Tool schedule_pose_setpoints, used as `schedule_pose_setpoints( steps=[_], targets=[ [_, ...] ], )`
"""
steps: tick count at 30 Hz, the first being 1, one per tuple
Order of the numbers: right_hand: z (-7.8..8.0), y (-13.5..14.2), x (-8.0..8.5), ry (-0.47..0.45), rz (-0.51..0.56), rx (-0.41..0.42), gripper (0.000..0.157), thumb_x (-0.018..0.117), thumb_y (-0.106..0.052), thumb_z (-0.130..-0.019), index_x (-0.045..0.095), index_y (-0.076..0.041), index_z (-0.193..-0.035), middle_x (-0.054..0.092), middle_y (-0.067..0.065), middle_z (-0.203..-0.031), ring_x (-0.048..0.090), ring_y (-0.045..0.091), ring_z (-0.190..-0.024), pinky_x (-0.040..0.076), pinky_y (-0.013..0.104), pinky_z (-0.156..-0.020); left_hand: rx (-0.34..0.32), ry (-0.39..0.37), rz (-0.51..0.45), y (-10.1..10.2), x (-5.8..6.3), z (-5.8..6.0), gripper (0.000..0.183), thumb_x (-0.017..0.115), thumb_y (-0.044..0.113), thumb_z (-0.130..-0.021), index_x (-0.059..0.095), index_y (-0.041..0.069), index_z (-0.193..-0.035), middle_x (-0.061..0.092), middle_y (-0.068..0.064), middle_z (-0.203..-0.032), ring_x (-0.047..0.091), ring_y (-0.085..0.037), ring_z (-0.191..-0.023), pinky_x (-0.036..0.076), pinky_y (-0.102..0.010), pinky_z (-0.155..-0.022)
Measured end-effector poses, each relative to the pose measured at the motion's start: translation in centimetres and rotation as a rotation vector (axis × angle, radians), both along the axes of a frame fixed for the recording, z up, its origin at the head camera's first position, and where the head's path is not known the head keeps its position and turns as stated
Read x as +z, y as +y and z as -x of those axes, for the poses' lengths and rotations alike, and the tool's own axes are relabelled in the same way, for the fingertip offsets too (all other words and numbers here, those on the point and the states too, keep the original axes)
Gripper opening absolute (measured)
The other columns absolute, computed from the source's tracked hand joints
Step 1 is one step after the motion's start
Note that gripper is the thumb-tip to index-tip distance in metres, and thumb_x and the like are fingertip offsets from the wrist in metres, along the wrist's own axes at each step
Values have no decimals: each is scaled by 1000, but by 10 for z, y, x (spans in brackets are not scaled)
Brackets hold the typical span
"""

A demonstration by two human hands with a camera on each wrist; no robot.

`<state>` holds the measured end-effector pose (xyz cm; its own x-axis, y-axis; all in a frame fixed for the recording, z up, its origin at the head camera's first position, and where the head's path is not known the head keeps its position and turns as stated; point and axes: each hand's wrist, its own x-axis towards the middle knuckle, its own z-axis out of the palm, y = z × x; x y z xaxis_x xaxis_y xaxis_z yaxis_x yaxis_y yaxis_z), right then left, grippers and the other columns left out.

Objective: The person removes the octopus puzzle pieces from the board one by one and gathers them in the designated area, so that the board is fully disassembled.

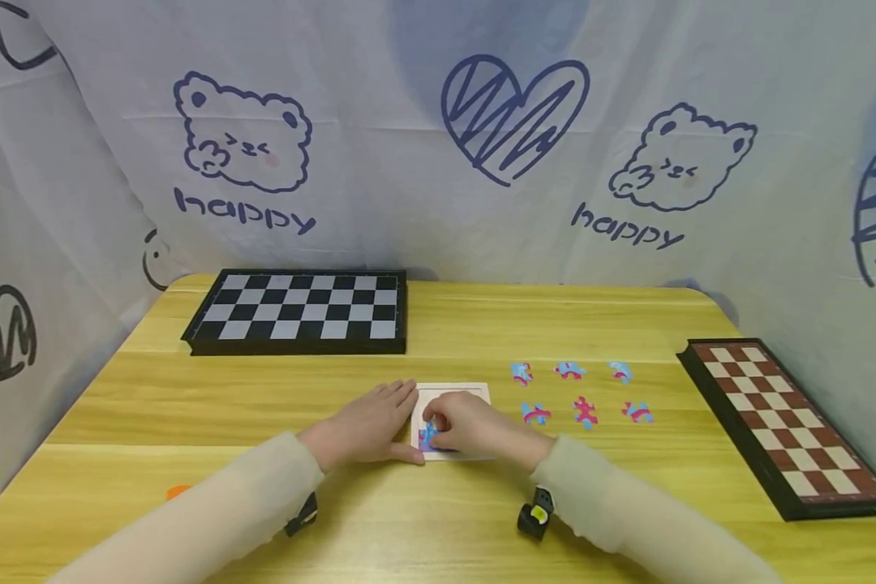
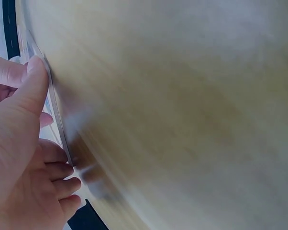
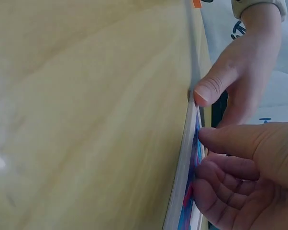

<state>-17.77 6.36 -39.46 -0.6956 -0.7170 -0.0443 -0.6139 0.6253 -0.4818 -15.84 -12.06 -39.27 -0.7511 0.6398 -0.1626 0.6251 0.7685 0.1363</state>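
A white puzzle tray [image 1: 453, 387] lies on the table, with blue, purple and pink jigsaw pieces in its near part. My left hand [image 1: 368, 423] rests along the tray's left side, fingers extended, its thumb at the near left corner. Over the tray, my right hand [image 1: 474, 422] has curled fingers and pinches a blue puzzle piece [image 1: 430, 430] at the lower left. The right hand covers much of the tray's inside. In the right wrist view, the right thumb and fingertips meet colourful pieces [image 3: 188, 196] beside the tray's rim [image 3: 180, 182].
Several loose pink-and-blue jigsaw pieces [image 1: 585, 412] lie in two rows right of the tray. A black-and-white chessboard [image 1: 299, 308] sits at the back left, a brown-and-white one [image 1: 788, 422] at the right. An orange object [image 1: 178, 491] is partly hidden by the left sleeve.
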Motion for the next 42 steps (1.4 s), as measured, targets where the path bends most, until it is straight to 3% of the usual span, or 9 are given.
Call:
schedule_pose_setpoints(
  steps=[9,25,36,42],
  targets=[
    [-3,-1,1,18,-15,-38,13,72,-9,-77,62,-6,-84,49,-4,-67,45,10,-64,39,24,-59,14,-3,-5,1,-1,-1,93,54,60,-81,32,-10,-138,26,-24,-144,25,-36,-132,20,-43,-108],
    [-2,5,-1,-64,83,-54,16,68,-1,-80,62,-4,-95,51,-5,-71,48,9,-65,42,24,-60,22,-10,9,2,0,-1,93,54,61,-81,32,-10,-138,25,-24,-145,25,-36,-132,21,-43,-108],
    [3,16,-1,-259,228,-77,14,63,-1,-85,61,-11,-96,55,-4,-69,48,9,-61,42,22,-57,37,-22,19,3,1,0,93,53,61,-81,32,-8,-138,25,-23,-145,25,-35,-132,20,-42,-108],
    [3,30,8,-370,296,-102,14,59,-2,-88,59,-10,-99,59,1,-74,52,11,-65,46,25,-60,36,-23,21,3,2,0,93,54,61,-81,31,-9,-138,25,-23,-145,25,-35,-132,20,-42,-108]
  ],
)
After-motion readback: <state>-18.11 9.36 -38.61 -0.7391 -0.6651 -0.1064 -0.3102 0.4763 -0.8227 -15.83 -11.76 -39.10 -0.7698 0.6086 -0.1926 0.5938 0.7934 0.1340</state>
